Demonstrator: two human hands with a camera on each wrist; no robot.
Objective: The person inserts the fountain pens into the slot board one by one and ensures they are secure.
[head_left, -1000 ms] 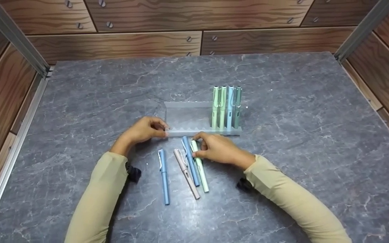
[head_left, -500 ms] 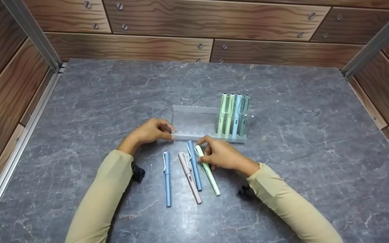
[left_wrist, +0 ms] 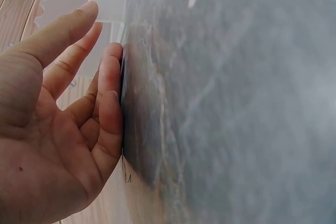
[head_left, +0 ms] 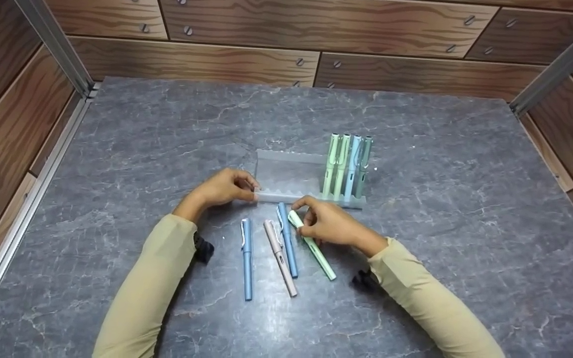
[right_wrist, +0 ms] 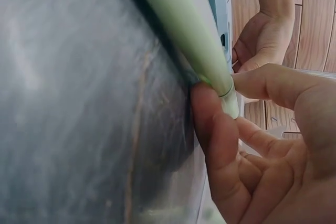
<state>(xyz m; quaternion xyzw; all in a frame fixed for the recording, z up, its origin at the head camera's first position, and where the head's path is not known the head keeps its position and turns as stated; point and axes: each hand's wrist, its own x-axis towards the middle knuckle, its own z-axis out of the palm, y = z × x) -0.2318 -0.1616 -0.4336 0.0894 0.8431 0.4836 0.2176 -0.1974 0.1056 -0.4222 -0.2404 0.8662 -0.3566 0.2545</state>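
In the head view my right hand (head_left: pixel 334 222) pinches a light green pen (head_left: pixel 319 252) near its capped end, and the pen slants down to the right. The right wrist view shows the thumb and fingertips around the green pen (right_wrist: pixel 191 30). My left hand (head_left: pixel 224 188) pinches the front left corner of a clear pen rack (head_left: pixel 291 197) between thumb and index finger. Its other fingers curl loosely against the tabletop in the left wrist view. Beside the green pen lie a blue pen (head_left: pixel 287 243), a pinkish-beige pen (head_left: pixel 280 258) and another blue pen (head_left: pixel 247 263) farther left.
Several pens stand side by side at the rack's right end: two light green (head_left: pixel 330 166), one light blue (head_left: pixel 352 169) and one dark green (head_left: pixel 364 169). The grey marbled table (head_left: pixel 440 199) is bounded by wood-patterned walls (head_left: pixel 192 59) and metal posts.
The lower end of the light green pen has swung right, away from the blue pen, in my right hand's pinch. My left hand stays at the rack's corner. The head view has shifted slightly.
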